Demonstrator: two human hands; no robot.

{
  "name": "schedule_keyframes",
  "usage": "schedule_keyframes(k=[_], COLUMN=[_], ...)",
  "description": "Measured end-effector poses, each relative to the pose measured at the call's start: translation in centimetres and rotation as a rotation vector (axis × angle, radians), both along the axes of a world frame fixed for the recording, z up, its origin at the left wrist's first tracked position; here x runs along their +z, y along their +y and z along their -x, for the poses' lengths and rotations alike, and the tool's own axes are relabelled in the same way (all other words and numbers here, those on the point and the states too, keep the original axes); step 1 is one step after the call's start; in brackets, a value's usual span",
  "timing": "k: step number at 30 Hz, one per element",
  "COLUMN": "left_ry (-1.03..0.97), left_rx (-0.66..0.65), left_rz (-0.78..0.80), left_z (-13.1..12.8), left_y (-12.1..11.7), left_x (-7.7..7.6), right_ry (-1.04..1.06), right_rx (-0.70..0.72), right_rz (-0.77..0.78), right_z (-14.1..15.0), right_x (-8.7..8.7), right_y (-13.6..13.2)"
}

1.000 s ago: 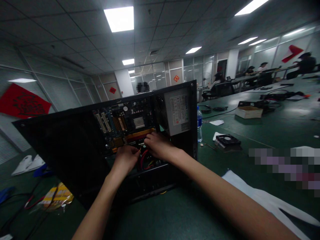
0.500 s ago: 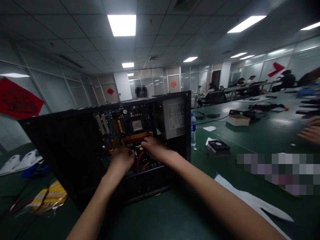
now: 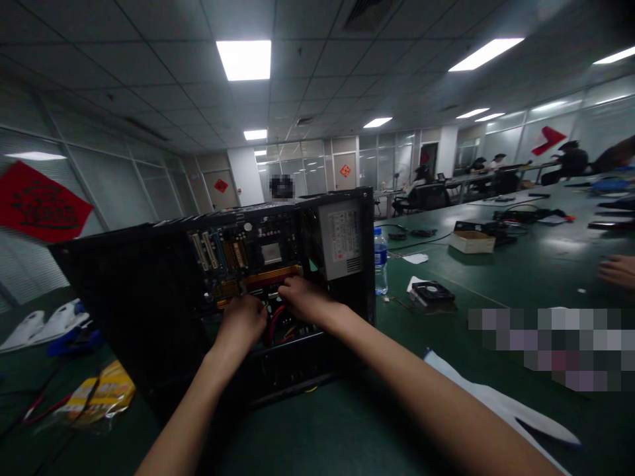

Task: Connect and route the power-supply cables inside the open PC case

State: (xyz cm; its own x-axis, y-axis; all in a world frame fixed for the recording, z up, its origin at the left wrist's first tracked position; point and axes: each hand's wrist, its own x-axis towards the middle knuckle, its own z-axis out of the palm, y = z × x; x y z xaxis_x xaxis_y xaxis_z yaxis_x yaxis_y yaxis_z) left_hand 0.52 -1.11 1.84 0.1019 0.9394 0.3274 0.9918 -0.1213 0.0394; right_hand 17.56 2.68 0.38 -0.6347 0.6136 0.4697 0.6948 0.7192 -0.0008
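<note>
An open black computer case (image 3: 149, 311) stands on the green table (image 3: 347, 423) with its motherboard (image 3: 248, 254) facing me. A grey power supply (image 3: 342, 238) sits at the case's right end. Both my hands reach inside, just below the orange memory slots (image 3: 270, 274). My left hand (image 3: 243, 320) is curled shut by the red cables (image 3: 275, 317). My right hand (image 3: 302, 297) is also closed, fingers pressed down on something on the board that I cannot make out.
A water bottle (image 3: 380, 261) stands right of the case, and beyond it lies a loose fan (image 3: 430, 292). A cardboard box (image 3: 471, 239) sits further back. White fabric (image 3: 501, 403) lies at the right, a yellow packet (image 3: 102, 393) at the left. Another person's hand (image 3: 618, 270) rests at the right edge.
The view has shifted slightly; both hands stay inside the case at the same spot. Another person's hand has come into view at the right edge.
</note>
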Motion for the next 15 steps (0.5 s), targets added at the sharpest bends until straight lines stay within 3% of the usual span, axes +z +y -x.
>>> schedule_keyframes(k=[15], left_ry=[0.004], left_rx=[-0.056], left_rz=[0.012], left_z=[-0.60], left_y=[-0.62], left_x=[-0.13], right_ry=[0.004], right_rx=[0.008], right_rz=[-0.001], right_z=[-0.01], right_x=[-0.17], right_y=[-0.07])
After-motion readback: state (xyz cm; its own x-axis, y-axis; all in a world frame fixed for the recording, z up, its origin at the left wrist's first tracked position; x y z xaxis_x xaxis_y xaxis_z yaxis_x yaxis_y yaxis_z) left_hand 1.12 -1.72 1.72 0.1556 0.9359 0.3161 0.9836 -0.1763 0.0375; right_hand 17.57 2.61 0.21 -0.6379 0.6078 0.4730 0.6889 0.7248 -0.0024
